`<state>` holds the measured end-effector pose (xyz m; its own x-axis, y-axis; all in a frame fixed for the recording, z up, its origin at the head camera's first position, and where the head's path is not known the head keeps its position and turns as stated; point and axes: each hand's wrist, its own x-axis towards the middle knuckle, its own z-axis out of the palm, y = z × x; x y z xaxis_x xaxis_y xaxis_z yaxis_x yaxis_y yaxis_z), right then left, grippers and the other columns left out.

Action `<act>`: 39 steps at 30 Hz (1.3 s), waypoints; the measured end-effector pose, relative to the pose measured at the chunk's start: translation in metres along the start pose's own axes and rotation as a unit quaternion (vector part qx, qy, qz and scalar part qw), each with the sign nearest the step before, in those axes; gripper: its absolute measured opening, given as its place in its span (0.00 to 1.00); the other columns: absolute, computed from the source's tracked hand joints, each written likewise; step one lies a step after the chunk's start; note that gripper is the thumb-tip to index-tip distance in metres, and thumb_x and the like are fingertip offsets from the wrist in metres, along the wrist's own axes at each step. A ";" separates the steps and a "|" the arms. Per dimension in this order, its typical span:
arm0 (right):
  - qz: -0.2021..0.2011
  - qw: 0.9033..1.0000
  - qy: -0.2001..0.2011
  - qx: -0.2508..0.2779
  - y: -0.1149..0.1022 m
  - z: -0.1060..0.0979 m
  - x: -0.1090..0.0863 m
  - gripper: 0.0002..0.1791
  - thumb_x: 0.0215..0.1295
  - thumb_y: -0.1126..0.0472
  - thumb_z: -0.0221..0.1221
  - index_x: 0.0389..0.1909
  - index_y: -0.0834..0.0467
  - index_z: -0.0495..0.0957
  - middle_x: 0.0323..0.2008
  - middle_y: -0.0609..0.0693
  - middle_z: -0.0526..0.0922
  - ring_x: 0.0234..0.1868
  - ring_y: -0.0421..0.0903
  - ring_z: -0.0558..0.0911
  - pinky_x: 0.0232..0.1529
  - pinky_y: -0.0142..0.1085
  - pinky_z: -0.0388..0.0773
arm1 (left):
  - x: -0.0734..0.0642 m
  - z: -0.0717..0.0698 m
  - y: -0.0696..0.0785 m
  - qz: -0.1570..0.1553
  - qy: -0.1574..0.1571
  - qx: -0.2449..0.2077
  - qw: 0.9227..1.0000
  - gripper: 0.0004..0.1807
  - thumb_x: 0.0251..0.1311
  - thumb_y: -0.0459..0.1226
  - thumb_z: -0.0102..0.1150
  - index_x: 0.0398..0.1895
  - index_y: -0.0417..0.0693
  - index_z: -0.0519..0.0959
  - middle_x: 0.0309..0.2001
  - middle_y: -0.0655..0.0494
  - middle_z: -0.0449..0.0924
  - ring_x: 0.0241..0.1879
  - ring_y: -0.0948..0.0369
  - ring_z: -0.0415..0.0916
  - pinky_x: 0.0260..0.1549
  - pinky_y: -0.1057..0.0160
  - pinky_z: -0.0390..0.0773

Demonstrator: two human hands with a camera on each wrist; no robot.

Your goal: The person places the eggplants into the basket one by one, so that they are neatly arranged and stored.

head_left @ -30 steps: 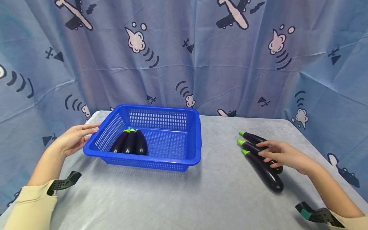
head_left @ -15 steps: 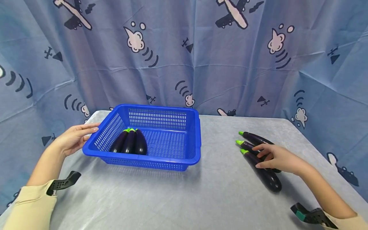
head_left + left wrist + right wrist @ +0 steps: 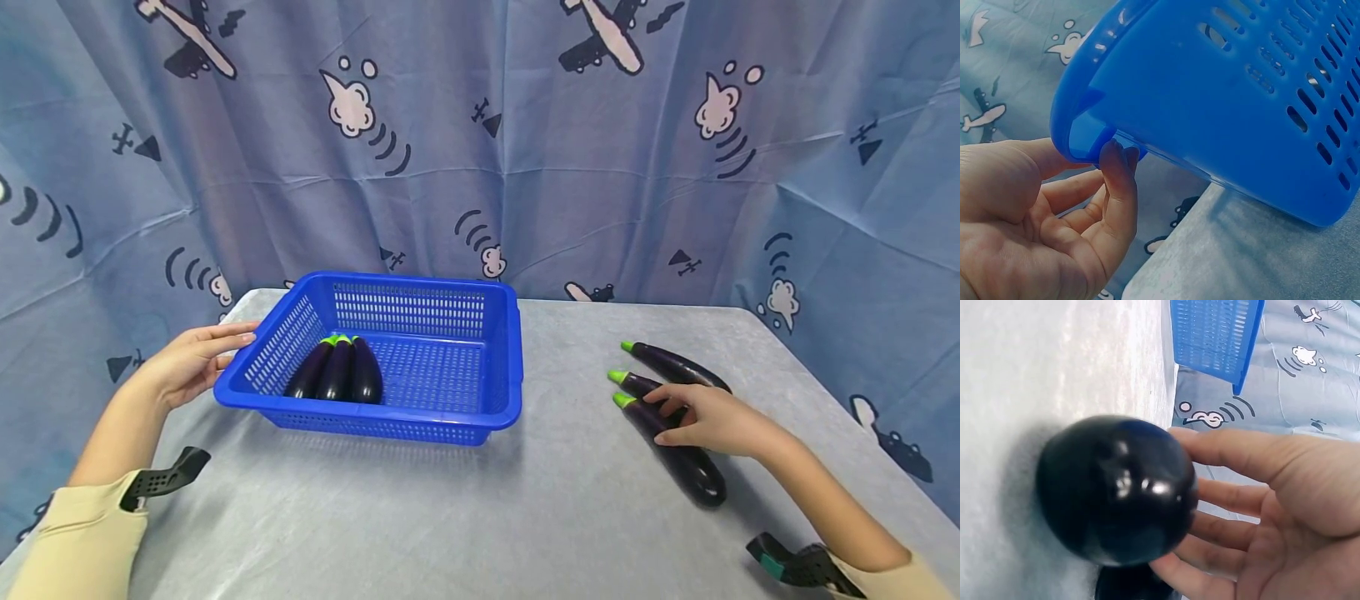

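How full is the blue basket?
Partly full: in the blue basket, three eggplants lie toward the left, and its right side is bare.

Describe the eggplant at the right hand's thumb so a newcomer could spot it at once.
Find the blue basket on the grey table, then the three loose eggplants to its right. The target eggplant is dark and glossy, its green end pointing away and to the left. Unlike its neighbours, it lies nearest the person, with the thumb of the right hand on its near side.
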<state>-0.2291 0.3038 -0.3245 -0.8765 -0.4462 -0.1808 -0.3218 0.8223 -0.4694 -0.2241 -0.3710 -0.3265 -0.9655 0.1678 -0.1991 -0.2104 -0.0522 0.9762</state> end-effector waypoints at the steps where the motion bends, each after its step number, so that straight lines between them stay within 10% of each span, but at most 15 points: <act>1: -0.001 1.000 -0.004 0.007 0.000 0.001 0.000 0.31 0.64 0.61 0.72 0.64 0.70 0.75 0.50 0.68 0.84 0.42 0.53 0.86 0.37 0.42 0.85 | 0.000 0.000 0.000 0.000 0.000 0.000 1.000 0.19 0.82 0.36 0.52 0.41 0.67 0.90 0.41 0.61 0.90 0.36 0.62 0.89 0.38 0.63 0.90; 16: 0.041 0.988 -0.038 0.145 0.003 0.003 0.002 0.34 0.71 0.59 0.68 0.72 0.69 0.69 0.59 0.71 0.79 0.42 0.50 0.81 0.34 0.43 0.83 | 0.000 0.001 0.000 0.000 -0.003 -0.007 1.000 0.19 0.82 0.36 0.50 0.41 0.66 0.91 0.40 0.60 0.90 0.35 0.62 0.90 0.37 0.63 0.90; 39: 0.038 0.987 -0.012 0.158 0.000 -0.002 0.000 0.34 0.75 0.58 0.65 0.74 0.69 0.66 0.64 0.75 0.75 0.56 0.58 0.84 0.39 0.44 0.86 | -0.001 0.003 0.002 -0.003 -0.001 -0.011 1.000 0.21 0.83 0.35 0.48 0.41 0.66 0.90 0.41 0.61 0.90 0.36 0.61 0.89 0.37 0.63 0.90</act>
<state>-0.2297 0.3046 -0.3231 -0.8834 -0.3998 -0.2444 -0.1249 0.7036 -0.6996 -0.2230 -0.3688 -0.3242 -0.9638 0.1710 -0.2047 -0.2195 -0.0724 0.9729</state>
